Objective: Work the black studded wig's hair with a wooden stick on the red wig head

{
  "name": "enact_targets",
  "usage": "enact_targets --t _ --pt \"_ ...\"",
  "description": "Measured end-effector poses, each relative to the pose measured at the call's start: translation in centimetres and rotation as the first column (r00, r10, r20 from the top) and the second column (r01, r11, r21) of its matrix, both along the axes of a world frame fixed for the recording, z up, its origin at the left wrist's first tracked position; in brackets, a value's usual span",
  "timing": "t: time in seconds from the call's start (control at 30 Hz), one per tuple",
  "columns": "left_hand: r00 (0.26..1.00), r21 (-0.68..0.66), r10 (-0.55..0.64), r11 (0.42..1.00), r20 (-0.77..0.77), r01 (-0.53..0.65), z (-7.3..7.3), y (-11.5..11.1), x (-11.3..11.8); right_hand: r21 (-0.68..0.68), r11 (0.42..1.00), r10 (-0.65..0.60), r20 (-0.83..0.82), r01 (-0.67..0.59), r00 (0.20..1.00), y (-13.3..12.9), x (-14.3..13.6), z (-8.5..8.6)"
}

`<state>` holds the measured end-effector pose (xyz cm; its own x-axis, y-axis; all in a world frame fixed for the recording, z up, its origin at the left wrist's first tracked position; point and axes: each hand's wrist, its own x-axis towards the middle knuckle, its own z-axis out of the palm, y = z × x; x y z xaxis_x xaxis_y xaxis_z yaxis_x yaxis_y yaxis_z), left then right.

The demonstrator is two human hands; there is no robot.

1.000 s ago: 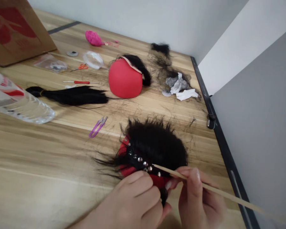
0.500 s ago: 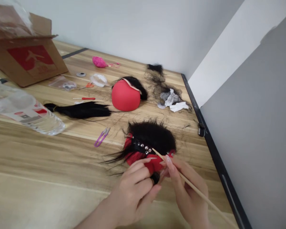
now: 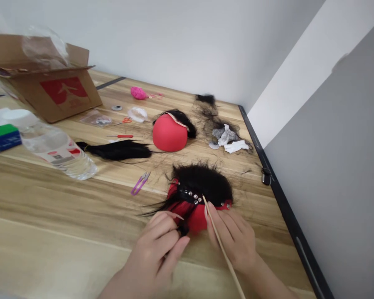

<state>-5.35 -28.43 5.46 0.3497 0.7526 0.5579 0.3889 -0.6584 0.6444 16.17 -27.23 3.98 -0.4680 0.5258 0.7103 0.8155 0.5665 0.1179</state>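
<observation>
A thin wooden stick point(image 3: 222, 244) is pinched in my right hand point(image 3: 235, 236), its tip by the black hairpiece point(image 3: 202, 178). The hairpiece lies on a red form point(image 3: 198, 220), fixed along its front edge with several round silver pins point(image 3: 195, 197). My left hand point(image 3: 157, 241) is closed at the form's near left side, with a small dark bunch of hair point(image 3: 183, 229) between thumb and fingers. Loose strands spread left from the hairpiece. Purple thread snips point(image 3: 140, 184) lie to the left of the form.
Behind stands a red dome point(image 3: 170, 133) with black hair on it. A water bottle point(image 3: 60, 145), a tied hair bundle point(image 3: 118, 149), a red-handled needle tool point(image 3: 124, 136) and an open cardboard box point(image 3: 68, 93) are at left. Crumpled white scraps point(image 3: 227, 136) lie near the table's right edge.
My left hand has drawn left, away from my right hand, with the dark hair in it. My right hand has turned, and the stick now slants more steeply. The camera view has shifted slightly.
</observation>
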Motion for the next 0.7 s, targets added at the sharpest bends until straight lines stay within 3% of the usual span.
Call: enact_targets --t 0.17,0.3,0.5,0.7 --pt "1.0 0.093 -0.005 0.996 0.012 0.004 -0.5 1.7 -0.9 0.084 0.996 0.054 -0.136 -0.043 0.989 0.8 0.9 -0.6" --pt "0.99 0.2 -0.133 0.972 0.054 0.119 -1.6 3.9 -0.4 -0.019 0.996 0.076 -0.223 -0.083 0.972 2.7 0.4 -1.6" --pt "0.982 0.201 -0.184 0.961 -0.045 0.19 -2.8 7.5 0.1 -0.078 0.995 0.025 -0.39 -0.061 0.92 6.4 -0.3 -3.5" --pt "0.992 0.256 -0.111 0.962 0.068 0.09 -3.2 10.2 0.6 -0.104 0.994 -0.029 -0.509 -0.028 0.86 8.3 -0.2 -2.0"
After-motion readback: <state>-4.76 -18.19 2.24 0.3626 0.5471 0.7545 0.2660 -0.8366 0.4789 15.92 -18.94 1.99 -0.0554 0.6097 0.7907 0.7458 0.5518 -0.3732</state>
